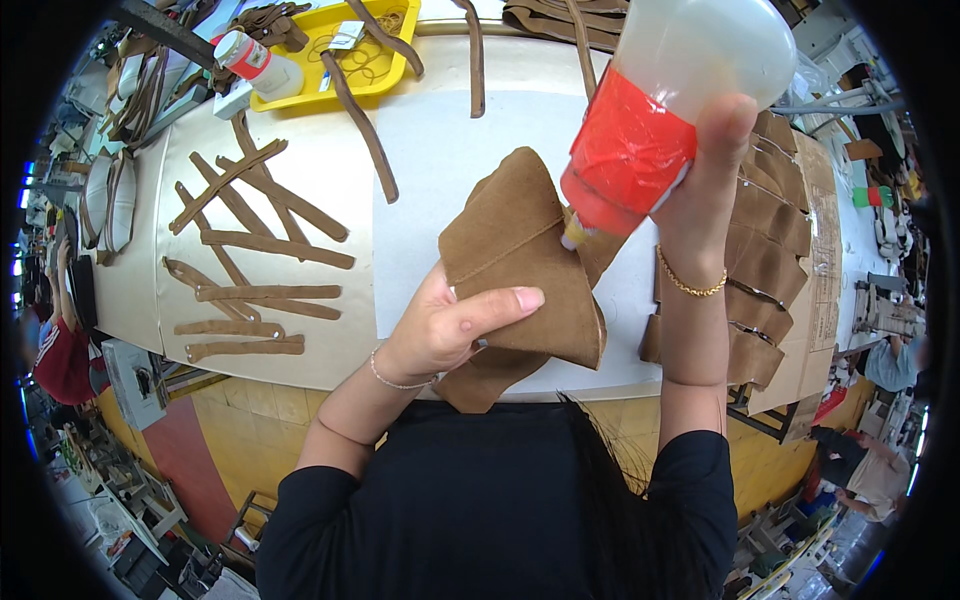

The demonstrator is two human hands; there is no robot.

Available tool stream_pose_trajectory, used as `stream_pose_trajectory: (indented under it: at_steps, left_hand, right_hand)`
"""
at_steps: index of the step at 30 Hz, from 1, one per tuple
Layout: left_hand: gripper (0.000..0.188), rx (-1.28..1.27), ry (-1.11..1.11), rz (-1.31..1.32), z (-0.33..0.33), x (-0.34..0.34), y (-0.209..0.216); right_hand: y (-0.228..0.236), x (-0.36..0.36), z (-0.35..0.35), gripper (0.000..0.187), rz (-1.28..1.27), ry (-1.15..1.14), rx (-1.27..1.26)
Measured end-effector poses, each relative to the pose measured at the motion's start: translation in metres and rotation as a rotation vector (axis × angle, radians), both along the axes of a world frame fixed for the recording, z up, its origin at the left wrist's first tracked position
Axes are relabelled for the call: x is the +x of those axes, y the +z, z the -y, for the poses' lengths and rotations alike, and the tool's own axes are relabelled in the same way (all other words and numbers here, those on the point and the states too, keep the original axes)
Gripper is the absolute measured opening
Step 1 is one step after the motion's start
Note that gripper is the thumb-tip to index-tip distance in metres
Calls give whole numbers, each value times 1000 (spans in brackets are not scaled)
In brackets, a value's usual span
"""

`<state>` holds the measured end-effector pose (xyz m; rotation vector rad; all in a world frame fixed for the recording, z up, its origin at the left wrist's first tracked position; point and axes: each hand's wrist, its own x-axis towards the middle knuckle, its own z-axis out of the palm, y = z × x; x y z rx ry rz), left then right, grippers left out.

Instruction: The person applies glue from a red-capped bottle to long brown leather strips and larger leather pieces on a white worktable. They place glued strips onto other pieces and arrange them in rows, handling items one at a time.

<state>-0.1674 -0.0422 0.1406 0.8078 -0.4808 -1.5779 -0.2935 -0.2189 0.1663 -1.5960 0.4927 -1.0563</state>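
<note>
My left hand (450, 325) grips a folded piece of brown suede-like material (510, 245), its thumb lying on top near a stitched seam. In my right hand (710, 170) is a large translucent squeeze bottle (640, 150) wrapped in red tape, tipped with its nozzle downward. The nozzle (574, 236) is at the right side of the brown piece; whether it touches is hard to tell. Several brown strips (270, 240) lie scattered and crossing on the table to the left. More brown panels (765, 230) are laid in overlapping rows at the right.
A yellow tray (385, 85) with rubber bands and a pen stands at the far left, beside a smaller red-banded bottle (262, 65). White paper (430, 130) covers the table's middle. Cardboard (815, 270) lies under the right-hand panels. Other people (70, 350) are at the sides.
</note>
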Motion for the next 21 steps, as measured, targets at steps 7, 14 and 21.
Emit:
stream_pose_trajectory:
  at_steps: [7,14,21]
  left_hand:
    - [48,-18,6,17,1,-1,-1]
    - [48,-3,45,-26,3,-1,2]
    - [47,-7,41,-67,4,1,0]
  right_hand:
    - [3,-1,5,80,66,24,52]
    - [3,-3,-3,81,-38,50,-54]
    - [1,2,7,78,126,51,69]
